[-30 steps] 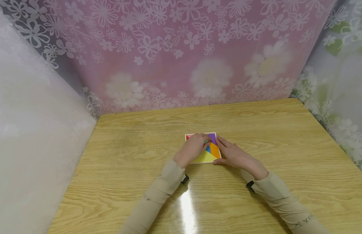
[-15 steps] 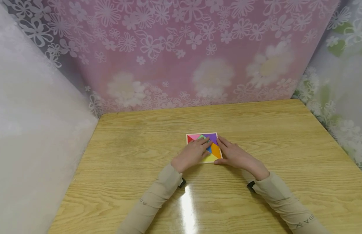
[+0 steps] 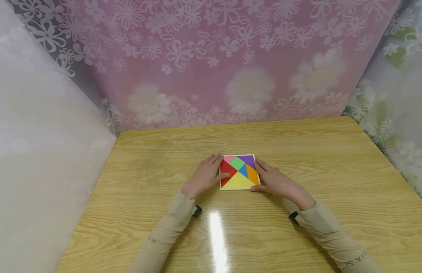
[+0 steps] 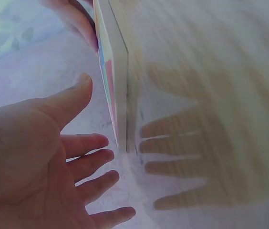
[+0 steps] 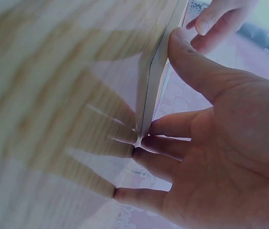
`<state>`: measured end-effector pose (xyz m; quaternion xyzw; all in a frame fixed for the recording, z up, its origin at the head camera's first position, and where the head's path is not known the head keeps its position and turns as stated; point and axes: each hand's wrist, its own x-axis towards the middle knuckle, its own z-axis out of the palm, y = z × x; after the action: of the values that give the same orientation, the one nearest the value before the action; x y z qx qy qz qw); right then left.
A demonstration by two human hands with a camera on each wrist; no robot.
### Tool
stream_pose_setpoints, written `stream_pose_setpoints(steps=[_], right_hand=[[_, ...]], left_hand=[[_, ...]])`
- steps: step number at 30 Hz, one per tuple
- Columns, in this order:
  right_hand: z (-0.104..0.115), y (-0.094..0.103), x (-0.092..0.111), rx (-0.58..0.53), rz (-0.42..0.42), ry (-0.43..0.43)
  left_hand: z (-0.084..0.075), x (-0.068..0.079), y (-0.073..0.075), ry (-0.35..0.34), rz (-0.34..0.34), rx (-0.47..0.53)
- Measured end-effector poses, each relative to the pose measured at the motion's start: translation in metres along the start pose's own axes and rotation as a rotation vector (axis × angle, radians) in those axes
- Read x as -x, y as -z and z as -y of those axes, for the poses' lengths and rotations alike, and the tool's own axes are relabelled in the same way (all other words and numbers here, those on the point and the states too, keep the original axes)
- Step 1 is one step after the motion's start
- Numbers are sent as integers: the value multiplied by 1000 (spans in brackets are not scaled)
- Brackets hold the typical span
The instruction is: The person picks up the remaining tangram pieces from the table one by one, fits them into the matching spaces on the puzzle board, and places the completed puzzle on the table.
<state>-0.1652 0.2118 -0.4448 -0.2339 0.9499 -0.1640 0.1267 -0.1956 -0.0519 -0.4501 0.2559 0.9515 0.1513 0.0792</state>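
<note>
A square tangram puzzle lies flat on the table, its red, pink, green, purple, blue, orange and yellow pieces fitted together inside a pale frame. My left hand is at the puzzle's left side, fingers spread and extended; its thumb overlaps the red piece in the head view. In the left wrist view the thumb and fingertips stand a little off the frame. On the opposite side my right hand has its fingers extended along the right edge, with the thumb at the near right corner and touching the frame in the right wrist view.
The wooden table has a glossy top that reflects a bright light strip and the hands. A pink flowered curtain hangs behind it, with pale cloth on the left and a flowered one on the right.
My left hand has moved left from on top of the puzzle to its left side, uncovering the pieces. The right hand stays at the right edge.
</note>
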Motion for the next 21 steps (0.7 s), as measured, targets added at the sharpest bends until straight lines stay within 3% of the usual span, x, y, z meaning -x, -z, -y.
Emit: stream_pose_setpoints(steps=[14,21], right_hand=[[-1,4,2,-41,-26,11],[9,14,-1,-15,-186,-32]], left_hand=[[6,8,1,8,21,50],[1,7,4,109,-139,-22]])
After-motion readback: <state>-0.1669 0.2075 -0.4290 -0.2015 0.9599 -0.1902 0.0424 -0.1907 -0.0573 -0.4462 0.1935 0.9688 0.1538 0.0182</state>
